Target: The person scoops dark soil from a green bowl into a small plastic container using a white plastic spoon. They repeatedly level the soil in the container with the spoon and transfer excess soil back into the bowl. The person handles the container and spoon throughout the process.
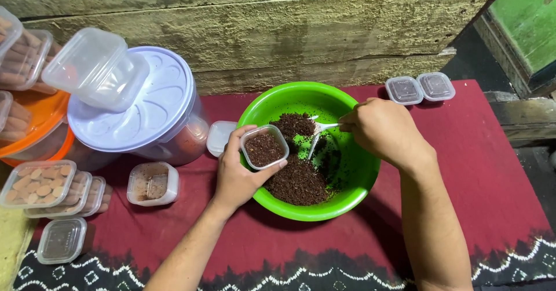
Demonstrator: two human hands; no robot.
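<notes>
— Forearms nearest cam; what's each hand got?
— L hand [237,175]: grip closed round small tub [264,146] of dark crumbs, held over green bowl [353,175]. R hand [382,130]: grip closed on white spoon [319,132], tip in crumbs [298,181].
— Surroundings?
— Red cloth [486,186] on tabletop; lidded jar [139,108] at left, w/ filled tubs.

A home food-packing spot, low by a rough plank wall [278,30]: a maroon patterned cloth [480,186] covers the surface, crowded with small clear snack tubs [37,184], a lidded bucket [139,108] and a green bowl [353,175] of dark crumbs.
</notes>
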